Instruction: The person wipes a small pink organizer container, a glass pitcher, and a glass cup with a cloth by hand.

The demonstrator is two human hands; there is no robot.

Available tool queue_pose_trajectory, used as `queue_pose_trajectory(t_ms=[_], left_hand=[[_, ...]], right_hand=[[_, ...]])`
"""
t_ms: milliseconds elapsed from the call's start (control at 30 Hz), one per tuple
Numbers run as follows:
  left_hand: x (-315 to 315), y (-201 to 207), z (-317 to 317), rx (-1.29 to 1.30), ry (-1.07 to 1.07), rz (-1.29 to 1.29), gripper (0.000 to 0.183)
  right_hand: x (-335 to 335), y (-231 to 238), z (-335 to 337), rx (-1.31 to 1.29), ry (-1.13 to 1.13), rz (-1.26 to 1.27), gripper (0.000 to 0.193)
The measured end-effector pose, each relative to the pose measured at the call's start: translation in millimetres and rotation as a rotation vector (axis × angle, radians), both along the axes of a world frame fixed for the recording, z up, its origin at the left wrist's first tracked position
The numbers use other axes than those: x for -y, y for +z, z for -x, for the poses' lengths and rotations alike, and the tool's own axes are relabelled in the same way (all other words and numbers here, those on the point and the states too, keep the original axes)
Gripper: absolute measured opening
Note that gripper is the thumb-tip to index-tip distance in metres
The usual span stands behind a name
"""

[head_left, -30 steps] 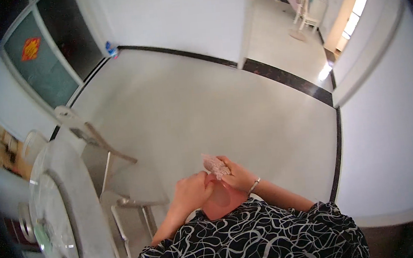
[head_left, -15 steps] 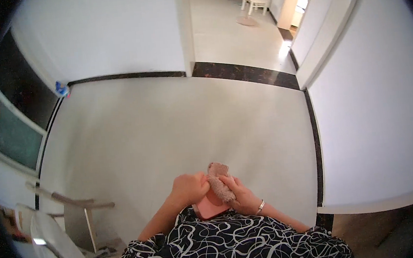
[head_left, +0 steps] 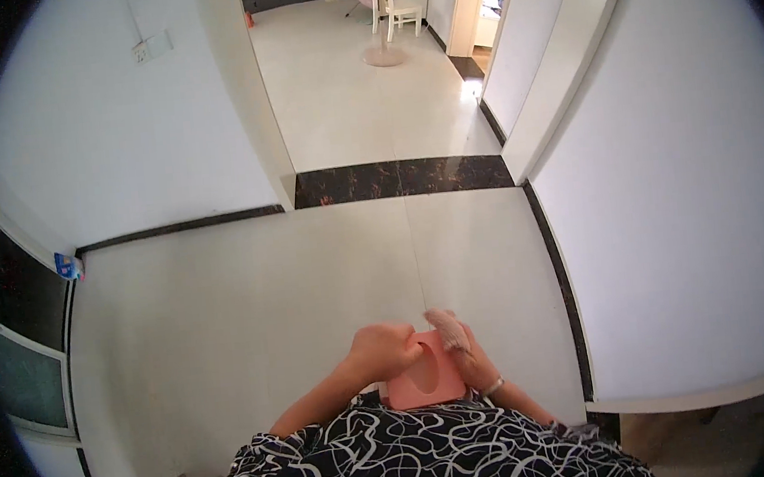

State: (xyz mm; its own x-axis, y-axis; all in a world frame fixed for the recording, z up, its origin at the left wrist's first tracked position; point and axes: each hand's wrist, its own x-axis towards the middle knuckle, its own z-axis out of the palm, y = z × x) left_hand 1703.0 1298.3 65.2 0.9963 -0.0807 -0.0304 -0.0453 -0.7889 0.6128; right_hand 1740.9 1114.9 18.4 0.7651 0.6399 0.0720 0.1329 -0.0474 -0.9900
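Observation:
Close in front of my body is a pink tissue box with an oval opening in its top face. My left hand is closed on the box's left side, its fingers at the edge of the opening. At the far right corner, my right hand grips a fuzzy pinkish-brown cloth, which lies against the box's right side. The hand and cloth partly cover that side. A bracelet sits on my right wrist.
Pale floor spreads ahead to a dark stone threshold in a doorway. Beyond it stand a white chair and a round-based stand. A white wall rises at right; a blue packet lies by the left wall.
My view has turned toward the doorway. The cloth has moved off the box's top to its right side, uncovering the oval opening. Both hands still hold on.

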Motion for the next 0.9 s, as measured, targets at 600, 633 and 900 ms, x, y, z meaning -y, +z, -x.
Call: queue_pose_trajectory(t_ms=[600, 633, 900], left_hand=[[-56.2, 17.8, -355.9, 0.015, -0.038, -0.179, 0.035], [-69.5, 22.0, -371.6, 0.005, -0.015, -0.169, 0.035], [-183.9, -35.6, -501.9, -0.5, -0.095, 1.208, 0.074]], right_hand=[[-34.4, 29.8, -377.2, -0.565, 0.181, 0.011, 0.067], [-40.4, 31.5, -396.6, -0.533, 0.225, 0.071, 0.068], [-153.0, 33.2, -555.9, -0.178, 0.455, 0.299, 0.067]])
